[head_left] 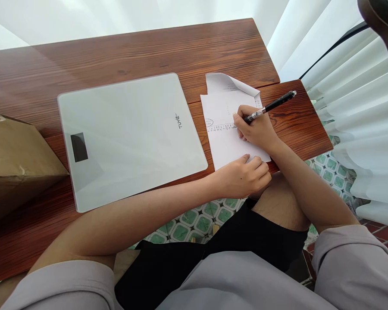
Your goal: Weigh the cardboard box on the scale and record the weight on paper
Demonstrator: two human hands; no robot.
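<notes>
1. Seen across most of the view: a reddish-brown tabletop (142, 51) of strongly grained planks, paler with glare toward the far left, with a lengthwise seam and a near plank reaching farther right than the far one.
2. Lying near the right edge and up to the near edge: a white paper sheet (233, 146), with a handwritten row and a circled note, over a second sheet (221, 84) curled at its far side.
3. Clamped on a black pen (280, 101) with thumb and fingers of the right hand (258, 131), with the tip at the handwritten row.
4. Resting the left hand (245, 176) at the sheet's near side, with fingers bent and close together; cannot tell whether pinching the paper.
5. Left of the paper, along the near edge: a flat white scale (132, 133) with a dark display.
6. Toward the left edge: a brown cardboard box (16, 146).
7. Beyond the right edge: white curtains (365, 129) in folds; below the near edge: a green-and-white tiled floor (189, 217).
</notes>
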